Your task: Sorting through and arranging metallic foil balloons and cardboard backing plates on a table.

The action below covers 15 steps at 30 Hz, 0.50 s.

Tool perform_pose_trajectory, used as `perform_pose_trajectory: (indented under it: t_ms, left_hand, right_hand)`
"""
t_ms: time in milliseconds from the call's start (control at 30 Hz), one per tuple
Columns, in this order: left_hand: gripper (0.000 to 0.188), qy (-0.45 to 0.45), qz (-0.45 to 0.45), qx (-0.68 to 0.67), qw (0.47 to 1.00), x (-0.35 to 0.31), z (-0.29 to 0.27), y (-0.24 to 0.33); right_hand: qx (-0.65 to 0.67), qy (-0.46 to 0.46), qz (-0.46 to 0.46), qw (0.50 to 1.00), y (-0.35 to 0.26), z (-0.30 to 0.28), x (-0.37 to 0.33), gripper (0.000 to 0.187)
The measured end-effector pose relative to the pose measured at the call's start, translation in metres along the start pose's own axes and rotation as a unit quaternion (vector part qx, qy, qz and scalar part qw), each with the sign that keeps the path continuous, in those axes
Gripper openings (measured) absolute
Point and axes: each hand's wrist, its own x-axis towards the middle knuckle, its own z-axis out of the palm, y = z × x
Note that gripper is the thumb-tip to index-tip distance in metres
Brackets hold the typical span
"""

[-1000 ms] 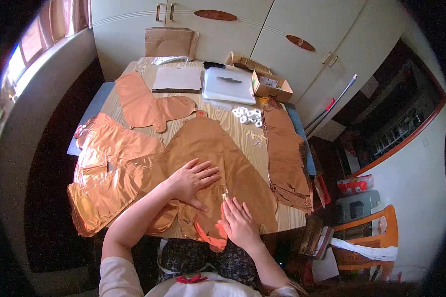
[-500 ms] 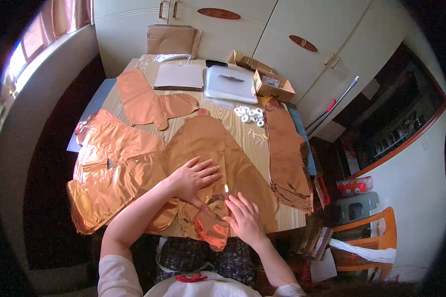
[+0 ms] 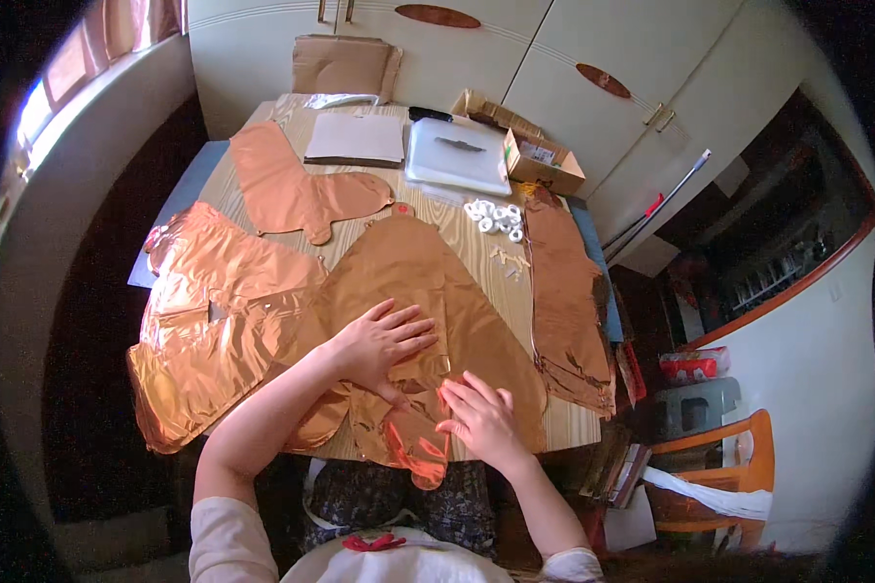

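Note:
A large copper-coloured foil sheet (image 3: 384,257), shaped like a flat, uninflated balloon, lies across the near middle of the table. My left hand (image 3: 384,340) rests on it, palm down with fingers spread. Close to its right, my right hand (image 3: 484,423) touches the foil with outstretched fingers, beside a shiny orange-red foil flap (image 3: 426,452) that reaches the table's front edge. What lies beneath the right fingertips is hidden. Crumpled, glossy copper foil (image 3: 219,325) spreads to the left, partly under my left forearm.
Another flat foil piece (image 3: 292,189) lies at the far left. Behind are a stack of white sheets (image 3: 355,139), a clear plastic case (image 3: 457,157) and an open carton (image 3: 544,165). Small white rolls (image 3: 493,218) and a folded foil pile (image 3: 569,291) lie right. A wooden chair (image 3: 758,452) stands nearby.
My right hand has shifted slightly, its fingers now closer together on the foil beside the flap. My left hand stays flat in place. The view has tilted a little.

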Motion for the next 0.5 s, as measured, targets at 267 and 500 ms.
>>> perform_pose_trajectory:
  t_ms: [267,500]
  left_hand:
    - [0.114,0.012,0.002,0.000,1.000,-0.001,0.004,-0.002]
    - [0.109,0.009,0.006,0.013,1.000,-0.001,0.006,-0.004]
  right_hand:
    - [-0.008,-0.070,0.012,0.997,0.006,-0.007,0.011,0.070]
    - [-0.035,-0.135,-0.007,0.990,0.010,-0.015,0.011,0.091]
